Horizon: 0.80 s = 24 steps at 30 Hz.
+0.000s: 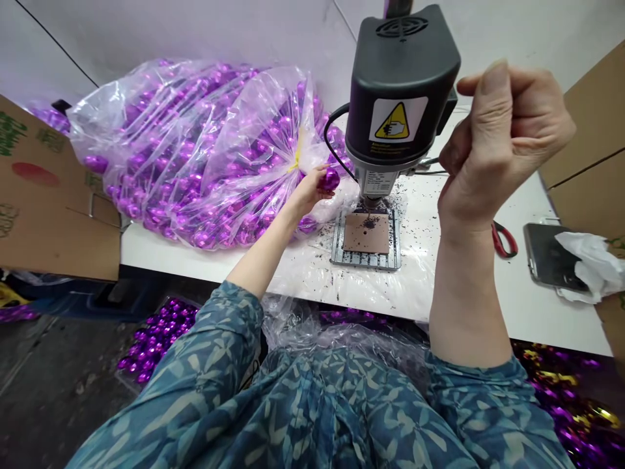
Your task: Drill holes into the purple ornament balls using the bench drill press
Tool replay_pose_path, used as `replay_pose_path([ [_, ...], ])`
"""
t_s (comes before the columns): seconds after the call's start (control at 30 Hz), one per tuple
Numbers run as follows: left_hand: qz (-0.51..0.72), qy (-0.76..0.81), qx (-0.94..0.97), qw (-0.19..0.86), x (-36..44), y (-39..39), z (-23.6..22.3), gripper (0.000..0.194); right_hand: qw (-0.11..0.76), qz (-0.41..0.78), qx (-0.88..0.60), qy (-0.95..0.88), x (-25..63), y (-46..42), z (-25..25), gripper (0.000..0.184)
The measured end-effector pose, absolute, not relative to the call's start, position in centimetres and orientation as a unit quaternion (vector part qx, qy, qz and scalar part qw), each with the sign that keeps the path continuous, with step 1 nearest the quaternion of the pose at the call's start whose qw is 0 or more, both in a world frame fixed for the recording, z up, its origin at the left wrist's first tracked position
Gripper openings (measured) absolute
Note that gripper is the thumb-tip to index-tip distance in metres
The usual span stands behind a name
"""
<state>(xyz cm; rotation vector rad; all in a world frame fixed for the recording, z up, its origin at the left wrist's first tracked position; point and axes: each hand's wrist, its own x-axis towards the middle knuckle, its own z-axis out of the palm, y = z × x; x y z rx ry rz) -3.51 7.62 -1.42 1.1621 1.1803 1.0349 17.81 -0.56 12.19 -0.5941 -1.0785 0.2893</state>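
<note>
My left hand [312,187] is closed around a shiny purple bauble [330,178], held just left of the drill press [400,85] and a little above its slotted base plate [366,236]. A brown pad on that plate carries dark shavings. My right hand [498,137] is raised at the machine's right side, its fingers wrapped around the thin metal feed lever [430,168]. A large clear plastic bag [205,150] full of purple baubles lies on the white table [537,306] beside my left hand.
A cardboard box [43,189] stands at the left and another at the right edge. Red-handled scissors [502,240], a phone [549,255] and white crumpled tissue [593,264] lie right of the machine. More purple baubles [156,339] sit below the table.
</note>
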Motion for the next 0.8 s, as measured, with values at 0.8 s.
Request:
replay_pose_path([
  [0.8,0.467,0.361,0.655,0.472,0.5,0.6,-10.4,0.060,0.822,0.170,-0.256,-0.479,17.2,-0.8,12.8,0.057],
])
